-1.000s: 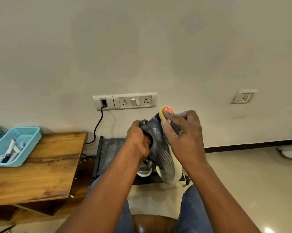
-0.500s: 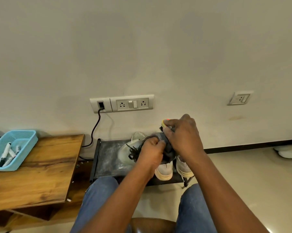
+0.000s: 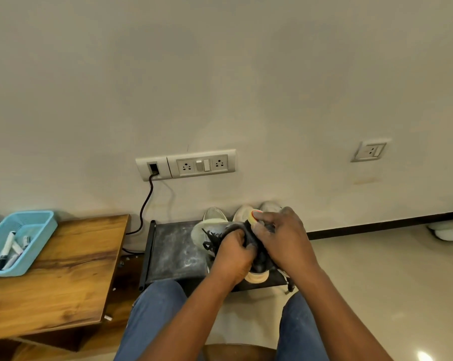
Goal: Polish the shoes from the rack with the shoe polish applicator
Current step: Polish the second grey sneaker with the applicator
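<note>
A dark grey sneaker (image 3: 256, 256) with black laces and a pale sole is held low over the black shoe rack (image 3: 173, 251). My left hand (image 3: 233, 256) grips its collar. My right hand (image 3: 282, 238) lies over the shoe's far side and pinches a round yellow-and-orange polish applicator (image 3: 254, 216) at its top. Much of the shoe is hidden under both hands. Pale sneakers (image 3: 213, 217) stand on the rack behind it, against the wall.
A wooden table (image 3: 63, 269) stands at the left, bearing a light blue basket (image 3: 37, 230) of markers. A black cable (image 3: 144, 204) hangs from the wall socket down behind the rack. My blue-jeaned knees fill the bottom. White footwear (image 3: 449, 229) lies on the floor far right.
Both hands have lowered the dark sneaker from socket height down to just above the rack. The pale sneakers behind it have come into sight.
</note>
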